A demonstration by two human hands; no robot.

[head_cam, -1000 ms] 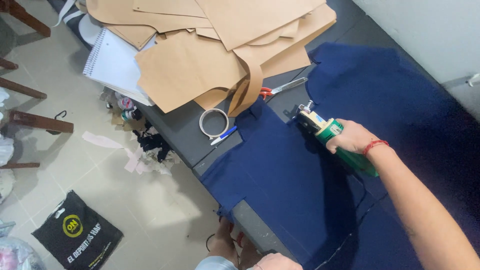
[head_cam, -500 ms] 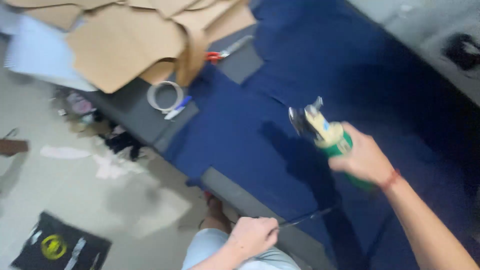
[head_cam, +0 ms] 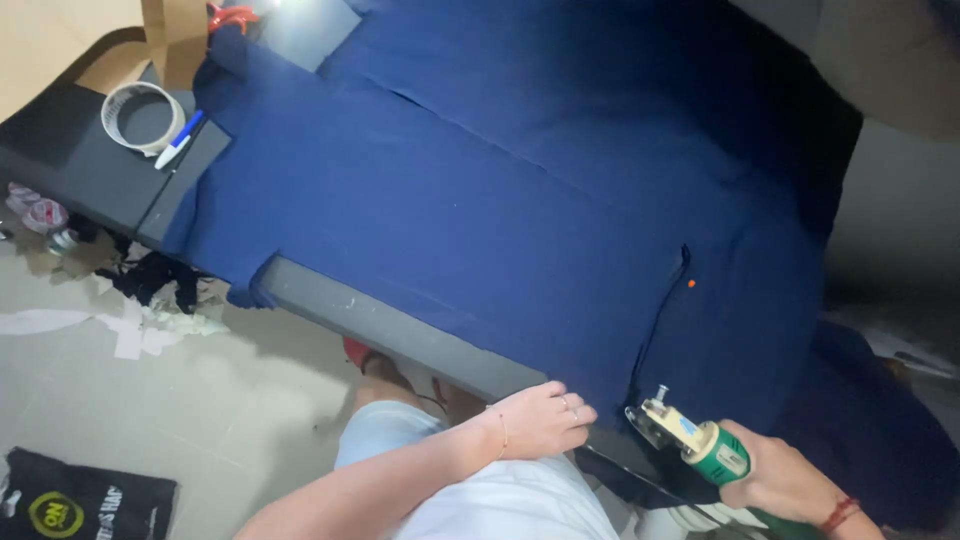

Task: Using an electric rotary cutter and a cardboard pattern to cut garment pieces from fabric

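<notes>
Dark blue fabric (head_cam: 480, 190) lies spread over a grey table (head_cam: 390, 325). My right hand (head_cam: 790, 485) grips a green electric fabric cutter (head_cam: 695, 445) at the table's near edge, its blade end pointing at the cloth's edge. A cut slit (head_cam: 660, 300) runs up the fabric above the cutter, with a small orange mark (head_cam: 691, 284) beside it. My left hand (head_cam: 545, 418) rests with curled fingers on the table edge, touching the fabric's border just left of the cutter.
A roll of clear tape (head_cam: 143, 115) and a blue-capped pen (head_cam: 180, 140) lie at the table's far left. Brown paper patterns (head_cam: 170, 40) and red-handled scissors (head_cam: 232, 14) sit at the top left. Fabric scraps (head_cam: 150, 285) and a black bag (head_cam: 75, 500) lie on the floor.
My right hand has brought the cutter down from over the fabric to the near table edge. My left hand has moved up onto the edge of the cloth. The view has shifted right.
</notes>
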